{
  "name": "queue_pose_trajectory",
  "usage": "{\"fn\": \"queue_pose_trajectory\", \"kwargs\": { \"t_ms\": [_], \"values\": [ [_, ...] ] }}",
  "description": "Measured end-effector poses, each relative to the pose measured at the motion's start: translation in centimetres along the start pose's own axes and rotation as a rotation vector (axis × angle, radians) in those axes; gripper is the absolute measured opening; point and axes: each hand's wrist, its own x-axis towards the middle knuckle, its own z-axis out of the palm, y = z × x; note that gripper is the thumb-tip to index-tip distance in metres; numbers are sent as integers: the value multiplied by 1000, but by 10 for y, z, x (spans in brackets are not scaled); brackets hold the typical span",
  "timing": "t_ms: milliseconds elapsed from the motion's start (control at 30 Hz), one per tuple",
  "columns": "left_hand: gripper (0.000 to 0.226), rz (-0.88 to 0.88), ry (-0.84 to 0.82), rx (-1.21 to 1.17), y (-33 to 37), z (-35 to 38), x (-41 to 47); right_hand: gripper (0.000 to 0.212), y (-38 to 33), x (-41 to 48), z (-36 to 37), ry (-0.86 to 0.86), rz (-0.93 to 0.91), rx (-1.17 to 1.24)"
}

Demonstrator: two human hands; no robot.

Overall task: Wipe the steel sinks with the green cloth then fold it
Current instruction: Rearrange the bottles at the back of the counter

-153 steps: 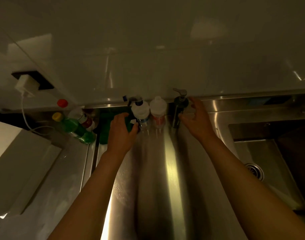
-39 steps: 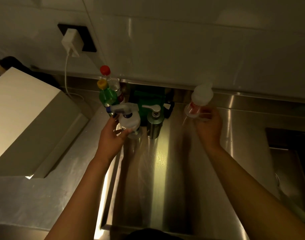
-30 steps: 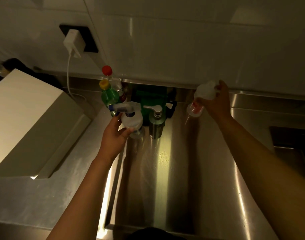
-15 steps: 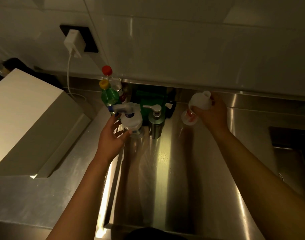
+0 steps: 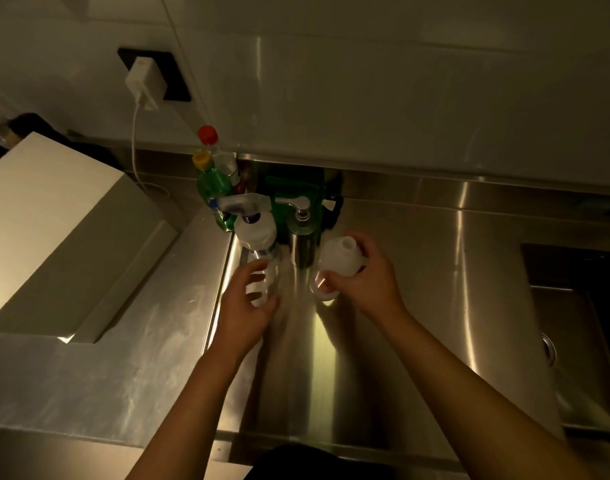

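The green cloth (image 5: 294, 188) lies bunched against the back wall, partly hidden behind a steel soap dispenser (image 5: 301, 237). My left hand (image 5: 248, 306) hovers with fingers spread at the base of a clear spray bottle (image 5: 256, 233), touching it at most lightly. My right hand (image 5: 364, 282) grips a white-capped bottle (image 5: 341, 259) just right of the dispenser, low over the steel drainboard (image 5: 331, 358). Part of a steel sink basin (image 5: 573, 341) shows at the right edge.
A green bottle with a yellow cap (image 5: 210, 181) and a red-capped bottle (image 5: 210, 136) stand at the back left. A white box (image 5: 54, 216) sits on the left counter. A charger (image 5: 145, 81) is plugged into the wall socket.
My right hand brought the white-capped bottle from the back wall down beside the soap dispenser. My left hand loosened from the spray bottle and drew back toward me.
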Motion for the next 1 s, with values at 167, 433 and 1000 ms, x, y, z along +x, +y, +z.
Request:
{"fn": "queue_pose_trajectory", "kwargs": {
  "t_ms": [167, 433, 1000],
  "values": [
    [84, 62, -122, -30, 12, 21, -13, 70, -14, -18, 25, -121, -65, -31],
    [60, 56, 61, -32, 17, 13, -26, 75, -25, -31, 51, -273, -62, -13],
    [77, -142, 316, -93, -13, -9, -7, 37, 22, -39, -32, -138, 167, 0]
  ]
}}
